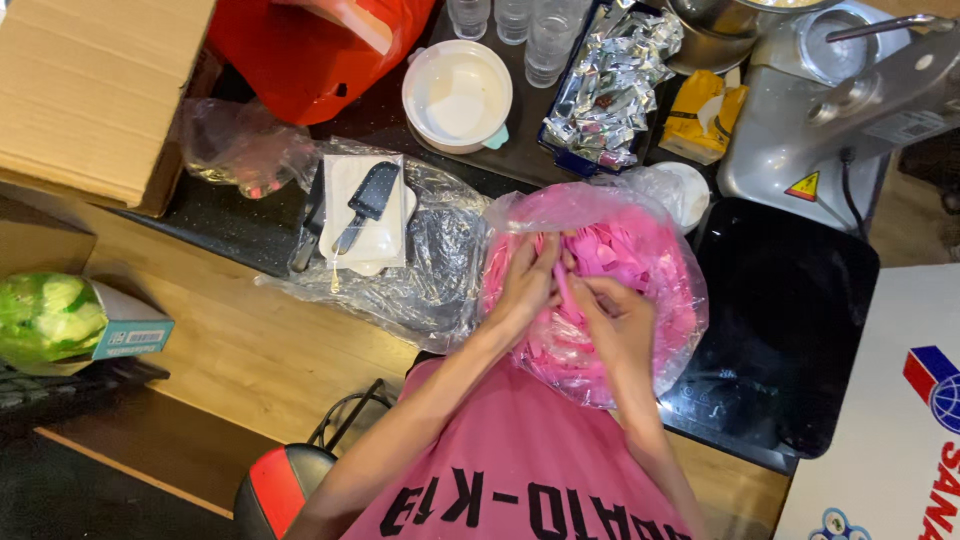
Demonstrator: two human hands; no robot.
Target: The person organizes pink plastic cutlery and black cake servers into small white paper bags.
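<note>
A clear plastic bag stuffed with pink plastic spoons [640,250] sits at centre, with both hands inside its open mouth. A brown cardboard box [95,90] fills the top left corner, and a small teal-and-white carton [135,328] lies at the left edge. A yellow triangular warning sticker [806,186] marks the grey machine at top right, beside a yellow foil pouch [703,115], and a white carton with red and blue printing [895,420] stands at bottom right.

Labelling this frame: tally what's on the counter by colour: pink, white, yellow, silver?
Pink: 1, bag of pink spoons, both hands in it
White: 2, round bowl, napkin stack
Yellow: 1, packet
Silver: 1, foil packets
Total: 5
</note>
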